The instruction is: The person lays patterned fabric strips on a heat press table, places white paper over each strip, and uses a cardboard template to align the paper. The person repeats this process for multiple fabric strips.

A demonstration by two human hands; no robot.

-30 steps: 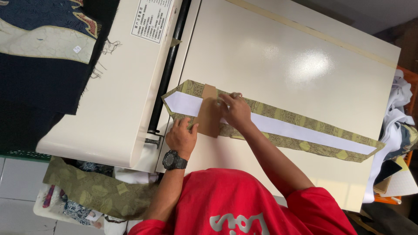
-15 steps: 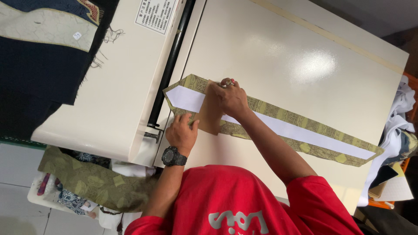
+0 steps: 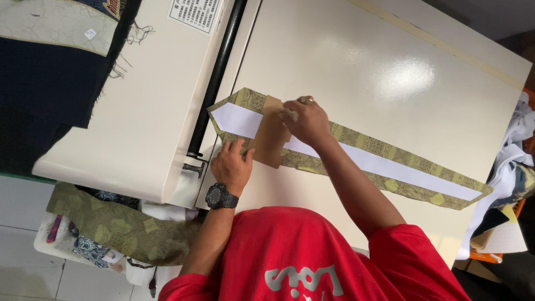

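Observation:
A long olive-green patterned fabric strip with a pointed end lies across the cream table. A white lining runs down its middle. A brown cardboard piece lies across the strip near the pointed end. My left hand, with a black watch on the wrist, grips the cardboard's lower left edge. My right hand pinches the strip's upper edge at the cardboard's top right corner. My red shirt fills the bottom of the view.
A cream machine with a black bar stands left of the table. Dark blue cloth lies at the top left. A bin of olive fabric sits at the lower left. White cloth and papers lie at the right edge.
The view has shifted slightly. Both hands stay on the cardboard and strip near the pointed end, with the right hand's fingers working at the upper edge.

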